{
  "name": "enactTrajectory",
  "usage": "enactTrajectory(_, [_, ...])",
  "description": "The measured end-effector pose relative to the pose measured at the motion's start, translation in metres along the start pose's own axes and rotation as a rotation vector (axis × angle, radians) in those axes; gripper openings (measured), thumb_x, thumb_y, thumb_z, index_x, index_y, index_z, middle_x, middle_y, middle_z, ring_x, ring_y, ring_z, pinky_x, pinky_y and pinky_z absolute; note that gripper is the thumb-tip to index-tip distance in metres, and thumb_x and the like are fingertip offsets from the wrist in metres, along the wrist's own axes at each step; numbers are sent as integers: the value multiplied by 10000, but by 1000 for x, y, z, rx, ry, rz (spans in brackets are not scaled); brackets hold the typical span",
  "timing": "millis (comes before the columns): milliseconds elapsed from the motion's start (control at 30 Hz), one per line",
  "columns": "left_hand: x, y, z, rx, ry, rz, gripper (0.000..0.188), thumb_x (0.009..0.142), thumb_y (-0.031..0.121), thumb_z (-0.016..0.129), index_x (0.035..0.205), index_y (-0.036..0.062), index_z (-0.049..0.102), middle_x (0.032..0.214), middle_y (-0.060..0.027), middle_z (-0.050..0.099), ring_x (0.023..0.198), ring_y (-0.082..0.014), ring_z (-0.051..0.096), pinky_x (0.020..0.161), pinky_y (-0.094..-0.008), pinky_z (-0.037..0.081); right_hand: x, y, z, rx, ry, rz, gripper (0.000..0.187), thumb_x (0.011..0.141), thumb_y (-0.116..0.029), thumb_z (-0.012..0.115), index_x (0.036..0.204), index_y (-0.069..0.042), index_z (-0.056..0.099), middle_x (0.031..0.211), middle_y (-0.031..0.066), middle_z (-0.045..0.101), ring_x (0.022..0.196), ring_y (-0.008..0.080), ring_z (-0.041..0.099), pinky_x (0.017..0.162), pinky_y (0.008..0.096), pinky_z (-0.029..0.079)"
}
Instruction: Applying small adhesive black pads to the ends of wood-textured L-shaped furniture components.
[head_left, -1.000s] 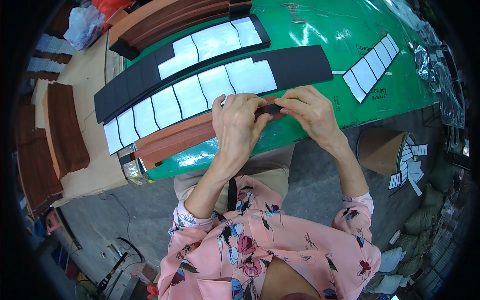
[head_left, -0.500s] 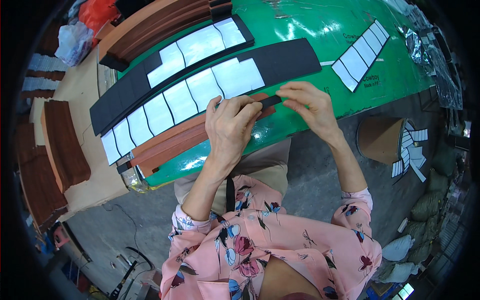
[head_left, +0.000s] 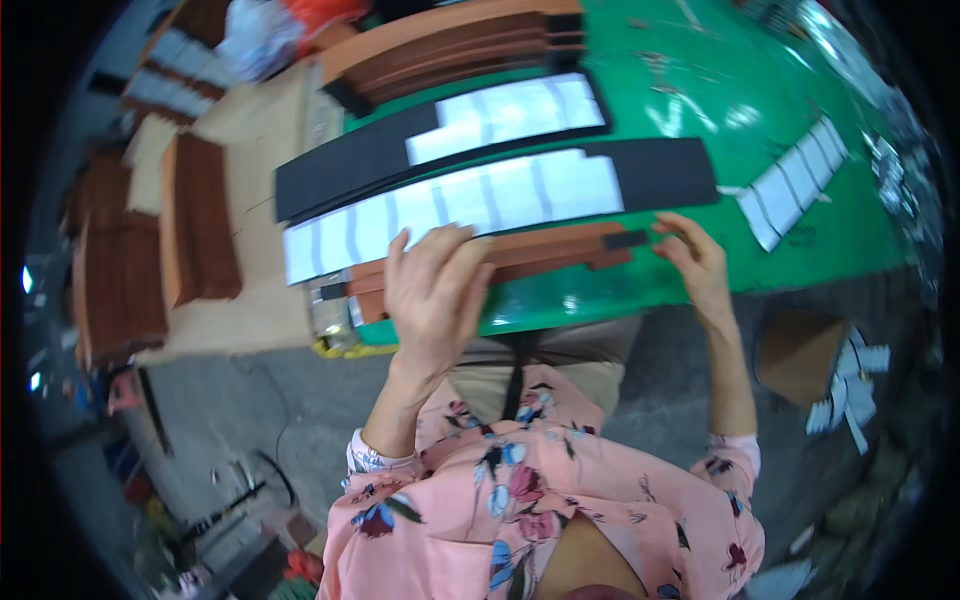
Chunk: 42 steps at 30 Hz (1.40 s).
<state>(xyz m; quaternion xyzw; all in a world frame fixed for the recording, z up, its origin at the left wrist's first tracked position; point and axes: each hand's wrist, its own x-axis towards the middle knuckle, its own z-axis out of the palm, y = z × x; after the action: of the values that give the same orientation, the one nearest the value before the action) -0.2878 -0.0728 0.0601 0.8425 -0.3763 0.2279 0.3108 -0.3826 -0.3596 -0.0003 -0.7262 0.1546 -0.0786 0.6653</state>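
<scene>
A reddish-brown wooden strip [head_left: 540, 256] lies along the near edge of the green table [head_left: 680, 90]. One short black piece [head_left: 627, 239] sits at its right end and another black piece [head_left: 333, 291] at its left end. My left hand [head_left: 432, 300] is over the strip's left half, fingers extended and a little apart; whether it touches the wood is hard to tell. Just right of the right-end black piece is my right hand [head_left: 697, 265], fingers loosely curved, thumb apart, nothing visible between them. Behind the strip lie black curved sheets [head_left: 660, 172] bearing white segmented stickers [head_left: 465, 198].
Stacked brown curved boards [head_left: 460, 50] stand at the table's back. More brown boards [head_left: 200, 220] rest on cardboard [head_left: 270, 200] to the left. A white sticker sheet [head_left: 795, 185] lies at right. On the floor stands a brown bin [head_left: 797, 355] with white scraps.
The view has shifted, moving the table rightward in the picture. My left hand has left the right-end black piece and moved left along the strip. My right hand stays near that end.
</scene>
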Motion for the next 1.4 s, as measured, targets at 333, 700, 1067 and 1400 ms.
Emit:
enactTrajectory(333, [-95,-84,-87,-317,-67,-1025,360,957,258,440,1115,-47,547,815,-72,612,719,-145,560,674,-278,454,1,-34,26,-41,53,183,247,855,-107,600,1045,48,568,845,25,578,767,79,569,717,219,480])
enactTrajectory(700, [26,-153,-82,-699,166,-958,329,932,302,489,1066,12,564,935,-60,607,793,-102,561,697,-248,434,91,-92,32,-104,150,-119,241,871,-126,579,1072,6,591,1016,48,585,913,100,551,821,248,460])
enactTrajectory(1067, [133,-267,-10,-743,206,-813,297,809,69,651,1075,-34,573,938,-103,630,842,-137,591,746,-248,469,280,-72,43,-102,211,-284,248,861,-62,578,1106,-23,594,1085,59,605,1038,127,554,914,250,404])
enactTrajectory(1400, [117,-290,19,-714,152,-922,355,836,118,635,1143,-36,549,970,-99,625,890,-147,580,821,-263,445,292,-49,41,-209,188,-205,296,886,-97,557,1175,-28,553,1160,58,576,1106,129,513,969,264,362])
